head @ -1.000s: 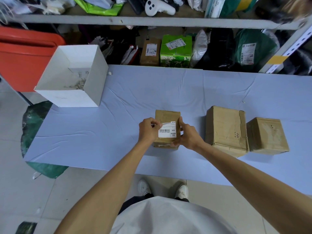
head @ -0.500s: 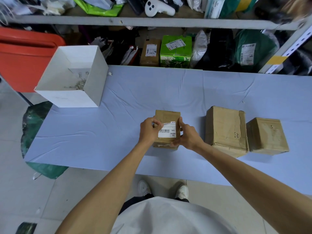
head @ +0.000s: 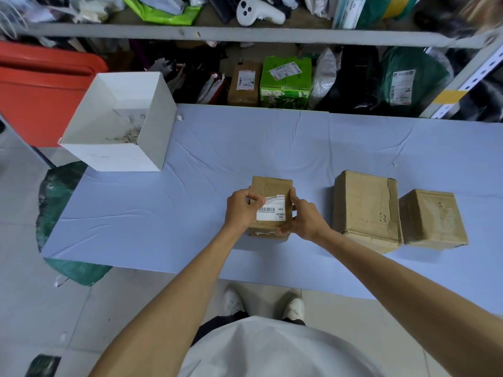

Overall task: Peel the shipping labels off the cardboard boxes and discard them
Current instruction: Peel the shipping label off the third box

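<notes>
Two hands work on a small cardboard box [head: 272, 186] near the front edge of the tabletop [head: 217, 159]. The left hand [head: 241, 210] pinches the raised upper-left corner of its white shipping label [head: 272, 212], printed with a barcode, "MX" and "MXRC 03". The right hand [head: 304, 217] grips the box's right side. Two bigger boxes stand rightward, the middle box [head: 364, 205] pen-marked "3", the end box [head: 432, 219] beside it. An open white bin [head: 152, 137] of scraps sits far left.
</notes>
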The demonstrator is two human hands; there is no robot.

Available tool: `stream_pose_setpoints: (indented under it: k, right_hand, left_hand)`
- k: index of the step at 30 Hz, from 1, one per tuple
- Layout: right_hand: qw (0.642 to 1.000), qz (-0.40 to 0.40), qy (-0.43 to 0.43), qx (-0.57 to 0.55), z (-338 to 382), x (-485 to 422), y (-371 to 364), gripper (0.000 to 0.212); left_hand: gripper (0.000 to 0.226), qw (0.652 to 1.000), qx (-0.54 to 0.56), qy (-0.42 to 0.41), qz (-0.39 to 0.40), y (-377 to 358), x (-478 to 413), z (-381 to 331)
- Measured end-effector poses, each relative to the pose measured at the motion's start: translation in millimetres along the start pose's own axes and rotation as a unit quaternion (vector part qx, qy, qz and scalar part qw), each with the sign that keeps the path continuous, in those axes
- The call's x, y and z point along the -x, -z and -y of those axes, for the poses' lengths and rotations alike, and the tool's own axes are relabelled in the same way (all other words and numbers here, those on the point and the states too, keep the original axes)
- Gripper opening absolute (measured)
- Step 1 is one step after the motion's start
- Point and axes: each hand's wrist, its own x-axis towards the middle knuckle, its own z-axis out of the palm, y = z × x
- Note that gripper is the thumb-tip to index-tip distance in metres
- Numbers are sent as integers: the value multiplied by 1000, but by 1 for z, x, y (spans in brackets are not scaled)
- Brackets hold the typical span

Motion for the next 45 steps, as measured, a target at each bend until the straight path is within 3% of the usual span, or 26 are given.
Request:
stream_pose_setpoints:
  k: [23,45]
  right_hand:
    - [999,-31,7,-8,0,-1,-2,121]
    - [999,-9,-2,-33,2,0,0,122]
  left_hand:
    - [10,1000,17,-3,21,5,-2,3]
    - [10,999,29,-8,44,8,-2,5]
